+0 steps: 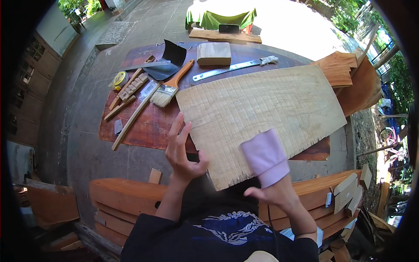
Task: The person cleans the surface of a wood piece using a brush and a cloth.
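A wide, pale rough-sawn wooden board (266, 105) lies slanted across the low work table, its near corner reaching my lap. My right hand (277, 192) presses a folded lavender cloth (266, 155) over the near right part of the board; the cloth covers my fingers, and the thumb sticks out to the left. At the board's left edge is my left hand (181, 150), its fingers spread and curved, fingertips and thumb right at the edge. A paintbrush (172, 85) with a wooden handle lies just beyond the board's left corner.
On the table (150, 131) lie a steel ruler (231, 69), a wooden block (214, 53), a black curved sheet (170, 59), a tape measure (120, 80) and thin wooden sticks (137, 115). Stacked brown planks (126, 192) flank my lap. A phone (229, 29) stands at the back.
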### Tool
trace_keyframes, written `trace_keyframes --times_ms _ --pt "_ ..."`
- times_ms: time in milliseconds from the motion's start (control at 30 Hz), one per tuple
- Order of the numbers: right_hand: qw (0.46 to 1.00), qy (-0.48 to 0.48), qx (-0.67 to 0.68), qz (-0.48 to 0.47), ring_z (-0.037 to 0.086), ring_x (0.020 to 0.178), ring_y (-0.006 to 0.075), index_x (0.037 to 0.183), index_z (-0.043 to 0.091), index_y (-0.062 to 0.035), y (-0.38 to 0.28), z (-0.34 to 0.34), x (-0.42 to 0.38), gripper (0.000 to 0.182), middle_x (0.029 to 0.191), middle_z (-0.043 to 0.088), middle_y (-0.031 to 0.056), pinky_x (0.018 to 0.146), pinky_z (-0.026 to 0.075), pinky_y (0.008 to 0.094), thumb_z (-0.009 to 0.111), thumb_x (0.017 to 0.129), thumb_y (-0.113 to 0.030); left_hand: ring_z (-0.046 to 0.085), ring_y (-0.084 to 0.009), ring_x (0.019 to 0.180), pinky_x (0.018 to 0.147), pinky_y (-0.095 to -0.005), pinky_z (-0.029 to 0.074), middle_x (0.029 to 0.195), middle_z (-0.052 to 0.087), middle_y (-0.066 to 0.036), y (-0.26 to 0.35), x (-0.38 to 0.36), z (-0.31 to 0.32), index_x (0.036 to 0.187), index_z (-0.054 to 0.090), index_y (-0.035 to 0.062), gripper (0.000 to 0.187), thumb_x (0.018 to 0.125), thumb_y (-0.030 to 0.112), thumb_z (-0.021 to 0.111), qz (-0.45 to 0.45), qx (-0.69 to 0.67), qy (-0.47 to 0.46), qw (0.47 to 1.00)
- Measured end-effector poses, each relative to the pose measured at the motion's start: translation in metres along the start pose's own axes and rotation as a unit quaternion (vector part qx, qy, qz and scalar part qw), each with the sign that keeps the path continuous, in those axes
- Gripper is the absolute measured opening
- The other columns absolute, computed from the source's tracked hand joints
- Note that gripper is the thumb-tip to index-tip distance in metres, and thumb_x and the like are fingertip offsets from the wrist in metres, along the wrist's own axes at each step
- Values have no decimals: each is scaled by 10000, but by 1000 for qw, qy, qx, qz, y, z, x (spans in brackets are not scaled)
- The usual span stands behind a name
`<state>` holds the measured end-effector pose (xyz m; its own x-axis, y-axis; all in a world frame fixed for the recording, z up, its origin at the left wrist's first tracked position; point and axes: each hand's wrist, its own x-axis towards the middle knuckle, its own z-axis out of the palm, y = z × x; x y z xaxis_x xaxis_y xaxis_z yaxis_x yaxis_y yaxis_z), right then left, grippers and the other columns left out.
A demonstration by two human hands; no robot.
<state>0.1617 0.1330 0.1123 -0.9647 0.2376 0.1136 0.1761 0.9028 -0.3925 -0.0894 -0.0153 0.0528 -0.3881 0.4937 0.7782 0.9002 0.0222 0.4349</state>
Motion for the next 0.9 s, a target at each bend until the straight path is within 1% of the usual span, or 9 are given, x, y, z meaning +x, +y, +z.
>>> trace_keyframes --times_ms 100,167,233,333,400,533,633,767,900 --pt "996 -30 23 -84 385 1496 415 1508 526 -68 -6 3 1 915 1532 502 218 1253 261 515 606 907 -754 593 -475 1310 1054 -507 548 1470 538 -310 2 2 1 1389 549 -7 713 693 127 625 6 1 -5 1000" --pt "994 44 10 95 405 1481 445 1454 559 -2 47 -5 -26 910 1480 544 241 1234 295 517 489 971 -770 596 -472 1306 1051 -505 549 1467 541 -312 1 1 -1 1375 561 -7 696 695 130 625 5 -2 -4 1000" --pt "922 105 160 337 401 1486 436 1469 532 33 116 -16 -57 870 1496 530 253 1236 296 487 475 1017 -708 601 -469 1301 1043 -503 553 1465 543 -313 0 1 -1 1362 572 -7 682 696 131 625 4 -6 -2 1000" --pt "914 215 72 336 452 1432 424 1484 502 52 115 -30 -41 807 1493 531 259 1213 311 509 605 998 -584 603 -467 1299 1035 -501 559 1460 546 -315 2 1 1 1338 589 -7 659 694 131 627 -3 -11 -2 1000" --pt "960 163 -103 205 420 1465 428 1523 478 21 63 6 -20 860 1529 508 250 1231 276 524 619 972 -624 605 -468 1296 1031 -501 561 1457 547 -317 2 1 0 1331 593 -7 652 694 131 628 0 -7 -3 1000" --pt "992 -1 128 1 378 1488 452 1531 497 -37 -59 27 13 951 1548 491 234 1250 244 539 652 891 -722 606 -471 1294 1027 -502 564 1453 548 -323 2 2 0 1322 597 -2 642 694 126 625 9 9 -5 1000" --pt "994 -20 103 43 384 1500 424 1517 506 -19 -14 13 1 883 1543 494 249 1246 271 513 614 947 -685 610 -469 1287 1027 -502 566 1448 550 -326 3 3 0 1311 604 0 627 696 120 620 12 3 -6 1000" --pt "883 209 79 412 394 1499 406 1511 495 23 108 -14 -42 746 1558 472 270 1243 284 493 523 1050 -563 624 -453 1268 1013 -498 579 1445 550 -327 1 2 -1 1307 609 3 621 696 113 618 9 -10 -4 1000" --pt "899 212 -22 382 371 1512 417 1537 472 18 116 -27 -34 773 1574 457 271 1260 248 493 504 1056 -586 552 -464 1352 1113 -540 468 1483 526 -321 1 -4 1 1314 603 -11 620 707 113 605 -15 -32 -12 999"
